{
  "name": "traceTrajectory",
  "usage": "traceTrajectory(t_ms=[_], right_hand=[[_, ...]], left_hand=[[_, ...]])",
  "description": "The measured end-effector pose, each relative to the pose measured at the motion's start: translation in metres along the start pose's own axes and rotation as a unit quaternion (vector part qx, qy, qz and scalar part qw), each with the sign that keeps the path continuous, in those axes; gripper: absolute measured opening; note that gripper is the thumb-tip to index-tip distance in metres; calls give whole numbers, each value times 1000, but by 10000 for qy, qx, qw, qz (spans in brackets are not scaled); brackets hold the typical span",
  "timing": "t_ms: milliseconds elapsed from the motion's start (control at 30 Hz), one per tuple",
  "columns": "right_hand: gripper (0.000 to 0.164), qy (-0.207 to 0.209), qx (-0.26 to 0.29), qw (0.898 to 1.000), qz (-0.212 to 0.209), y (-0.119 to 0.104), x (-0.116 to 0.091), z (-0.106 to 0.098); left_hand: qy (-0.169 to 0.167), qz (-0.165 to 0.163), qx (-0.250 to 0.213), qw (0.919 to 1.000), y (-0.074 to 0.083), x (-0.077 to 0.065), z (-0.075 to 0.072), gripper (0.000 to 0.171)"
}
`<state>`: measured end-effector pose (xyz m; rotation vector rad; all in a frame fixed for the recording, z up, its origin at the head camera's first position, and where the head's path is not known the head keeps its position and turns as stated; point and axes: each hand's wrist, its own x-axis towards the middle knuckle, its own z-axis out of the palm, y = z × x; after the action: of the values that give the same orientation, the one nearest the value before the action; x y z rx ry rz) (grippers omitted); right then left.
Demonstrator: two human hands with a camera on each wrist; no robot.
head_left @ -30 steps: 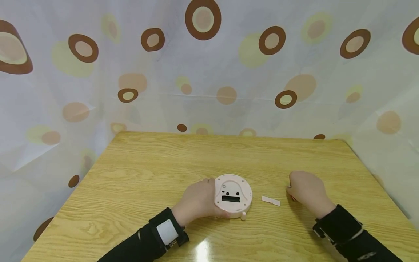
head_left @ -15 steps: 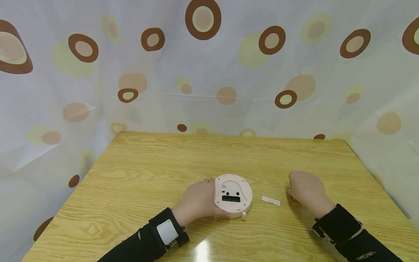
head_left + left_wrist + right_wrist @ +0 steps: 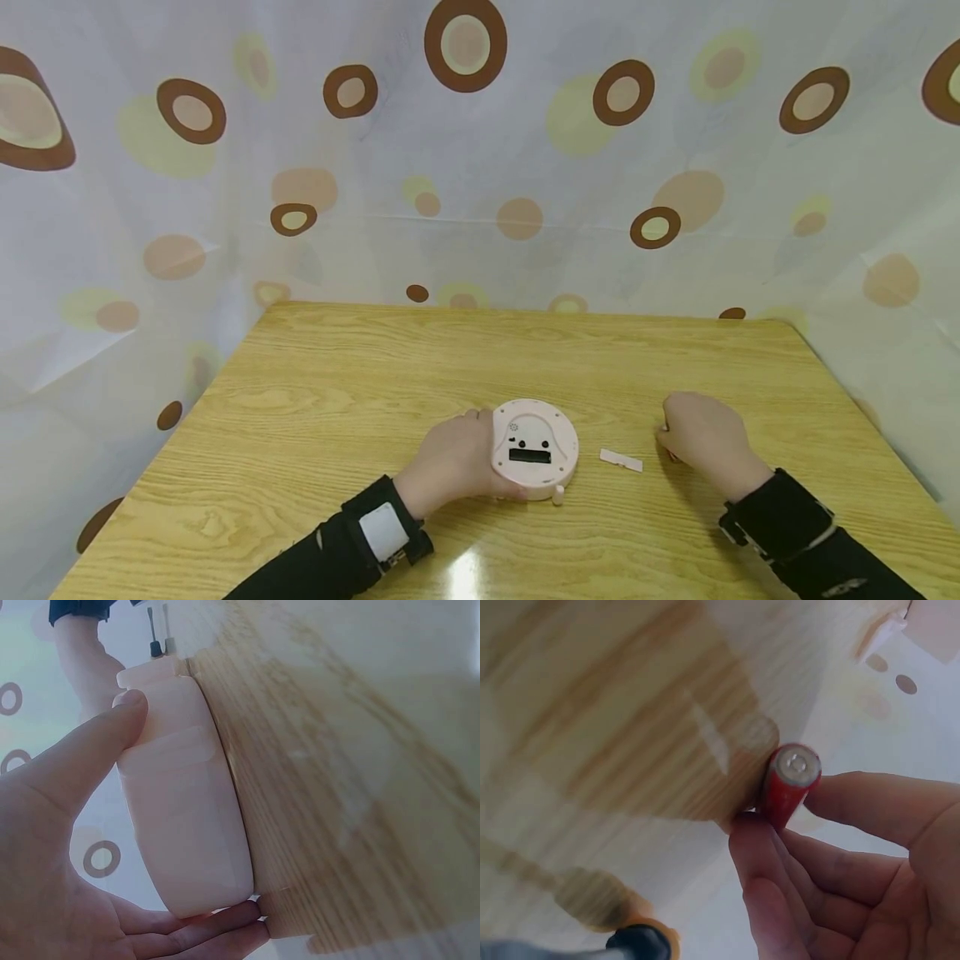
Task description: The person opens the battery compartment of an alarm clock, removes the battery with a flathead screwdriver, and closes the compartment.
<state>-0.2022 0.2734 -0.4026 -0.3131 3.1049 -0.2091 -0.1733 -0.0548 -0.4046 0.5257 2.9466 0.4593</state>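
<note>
Curling around the left side of a round pale pink device (image 3: 536, 433), the left hand (image 3: 457, 457) grips it flat on the wooden table (image 3: 525, 354); a dark slot (image 3: 529, 456) shows in the device's upward face. Well apart, off to the right of that hold, the right hand (image 3: 705, 437) pinches a red battery (image 3: 786, 796); whether the battery touches the table, I cannot tell. Between the two grips, apart from both, a small pale strip (image 3: 621, 460) lies on the table.
</note>
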Motion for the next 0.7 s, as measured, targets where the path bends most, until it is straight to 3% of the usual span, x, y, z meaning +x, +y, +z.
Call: traceTrajectory(t_ms=[200,400,700], right_hand=[[49,-105,258,9996,-4,4,-2,-2],[18,57,122,9998,-124,0,-2,-11],[11,542,158,9950,-820,-23,-9,-17]], left_hand=[[6,-5,21,10000,0,-1,1,108],[-2,-1,22,10000,1,-2,-1,108],[3,12,23,10000,0,0,0,109]])
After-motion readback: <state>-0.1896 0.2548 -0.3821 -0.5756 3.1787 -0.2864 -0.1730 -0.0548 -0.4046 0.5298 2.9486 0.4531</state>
